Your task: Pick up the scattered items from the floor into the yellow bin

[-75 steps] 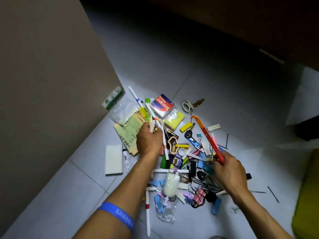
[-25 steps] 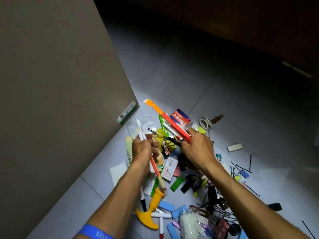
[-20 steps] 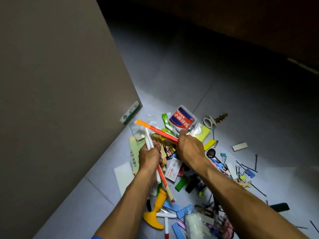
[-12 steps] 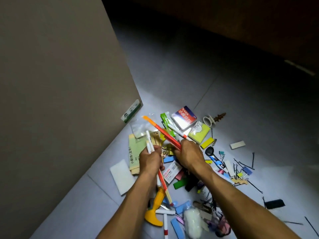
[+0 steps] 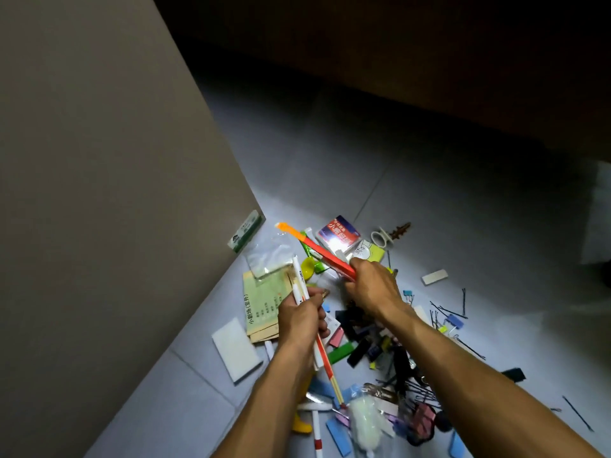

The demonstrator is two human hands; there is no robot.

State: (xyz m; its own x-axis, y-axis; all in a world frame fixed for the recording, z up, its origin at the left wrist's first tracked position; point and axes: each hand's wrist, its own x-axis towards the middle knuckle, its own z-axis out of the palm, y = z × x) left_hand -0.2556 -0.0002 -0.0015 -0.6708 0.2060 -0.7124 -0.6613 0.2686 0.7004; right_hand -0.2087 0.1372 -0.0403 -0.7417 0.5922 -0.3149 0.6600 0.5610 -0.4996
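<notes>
Scattered items (image 5: 373,342) lie in a heap on the grey tiled floor (image 5: 429,193), beside a beige wall (image 5: 99,160); the yellow bin is not in view. Most of them look light and stiff: pens, clips, thin black pins, small boxes; the pins are probably hard to pinch from flat tile, and the clear plastic bag (image 5: 269,256) is soft and may slip. The left hand (image 5: 302,320) has its fingers curled round a bundle of pens (image 5: 302,292) near the middle, which seems a good place, since long thin things tip if held at the end. The right hand (image 5: 372,287) grips an orange-red strip (image 5: 317,249) by its lower end; it looks rigid, so this hold should do. A white pad (image 5: 236,348) lies apart, near the wall.
</notes>
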